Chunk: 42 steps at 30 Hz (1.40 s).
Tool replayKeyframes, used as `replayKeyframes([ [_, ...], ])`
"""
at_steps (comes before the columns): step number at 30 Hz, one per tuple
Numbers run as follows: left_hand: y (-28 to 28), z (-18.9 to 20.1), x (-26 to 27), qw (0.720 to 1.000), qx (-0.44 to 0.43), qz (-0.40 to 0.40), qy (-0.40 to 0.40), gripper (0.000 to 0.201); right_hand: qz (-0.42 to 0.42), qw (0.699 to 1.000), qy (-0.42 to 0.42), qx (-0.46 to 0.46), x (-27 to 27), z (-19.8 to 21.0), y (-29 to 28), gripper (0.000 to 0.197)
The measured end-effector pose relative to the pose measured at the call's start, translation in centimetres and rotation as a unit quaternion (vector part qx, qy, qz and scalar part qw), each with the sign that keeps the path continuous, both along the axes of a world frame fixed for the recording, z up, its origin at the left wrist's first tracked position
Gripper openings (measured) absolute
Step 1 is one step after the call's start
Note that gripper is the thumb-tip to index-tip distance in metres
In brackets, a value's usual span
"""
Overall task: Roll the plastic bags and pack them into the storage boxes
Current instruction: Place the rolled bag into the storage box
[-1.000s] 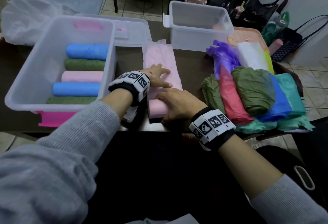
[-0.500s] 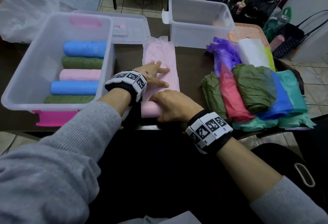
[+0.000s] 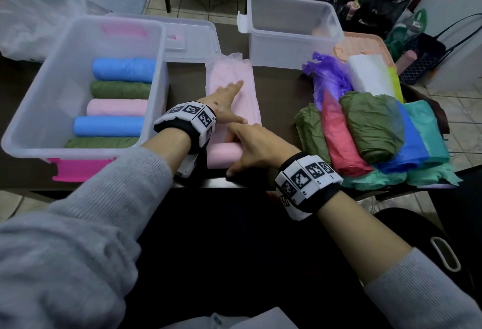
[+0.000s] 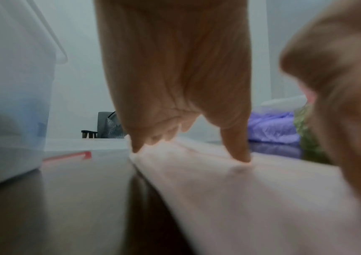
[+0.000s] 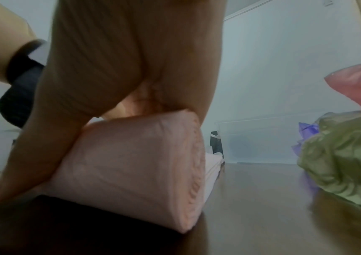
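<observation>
The pink plastic bag [image 3: 232, 94] lies on the dark, glossy counter [image 3: 276, 88] as a long flat strip of thin, faintly creased film; its near end is wound into a tight cylinder whose end face shows concentric layers in the right wrist view. The right hand [image 3: 257, 147] rests on this rolled end, its fingers [image 3: 234, 130] curved over the top of the cylinder and the thumb down its near side at the counter edge, gripping the roll. The left hand [image 3: 224, 104] lies just beyond those fingers with its own fingers straight and spread, pressing the unrolled strip flat; the left wrist view shows the fingertips [image 4: 240, 155] dimpling the film. To the left of both hands stands a translucent storage box [image 3: 52, 88] with a magenta latch, holding five smooth rolled bags [image 3: 114, 104] laid side by side: blue, green, pink, blue, green. Behind the box and touching it lies a clear flat lid [image 3: 193, 39]. Past the far end of the strip stands a second translucent box [image 3: 292, 34], rectangular and deep. To the right of the right-hand fingers, well apart from the roll, a heap of loose crinkled bags [image 3: 373, 130] overlaps in green, red, blue, teal, purple, white and yellow. A peach tray [image 3: 365, 41] lies behind this heap, partly covered by it. Nothing lies on the strip between the two hands.
</observation>
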<state>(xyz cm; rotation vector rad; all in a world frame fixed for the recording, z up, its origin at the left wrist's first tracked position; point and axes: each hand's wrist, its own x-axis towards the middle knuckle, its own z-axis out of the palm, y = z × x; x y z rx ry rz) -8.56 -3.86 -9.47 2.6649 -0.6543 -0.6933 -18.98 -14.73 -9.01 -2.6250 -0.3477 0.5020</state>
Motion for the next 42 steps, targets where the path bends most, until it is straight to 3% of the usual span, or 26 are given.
replayKeyframes([
  [2,-0.2,0.7,-0.3,0.998,0.025,0.028,-0.045,0.090,-0.007,1.000,0.008,0.013,0.4,0.1,-0.1,0.056],
  [6,0.0,3.3,-1.7,0.993,-0.002,0.063,-0.098,0.026,-0.014,1.000,0.014,0.017,0.5,0.1,-0.5,0.055],
  [7,0.0,3.9,-2.2,0.994,0.004,0.067,-0.092,0.022,-0.009,1.000,0.008,0.003,0.6,0.0,-0.6,0.057],
  [17,1.9,5.4,-6.0,0.994,0.095,0.054,0.008,0.031,-0.018,0.999,0.043,-0.003,1.7,1.4,-1.0,0.072],
  [22,1.6,5.3,-6.1,0.993,0.110,0.028,0.027,0.044,-0.051,0.998,0.032,0.017,1.0,1.8,-1.3,0.065],
  [27,0.9,4.5,-5.9,0.993,0.119,0.016,0.018,0.044,0.002,0.991,-0.044,-0.123,-0.4,1.7,-0.9,0.066],
  [30,0.8,4.8,-5.5,0.992,0.121,0.015,0.028,0.041,-0.006,0.988,-0.058,-0.145,-1.0,0.8,-0.8,0.056],
  [34,1.0,4.8,-5.4,0.996,0.082,0.044,0.009,0.048,-0.017,0.992,-0.027,-0.120,0.0,0.8,-1.1,0.054],
  [39,1.0,4.2,-6.0,0.997,-0.013,0.054,-0.060,0.024,-0.030,0.997,0.041,-0.063,2.5,2.0,-2.2,0.056],
  [42,1.2,4.2,-6.3,0.997,-0.010,0.057,-0.043,0.031,-0.022,0.994,0.101,-0.039,4.1,2.2,-2.9,0.053],
])
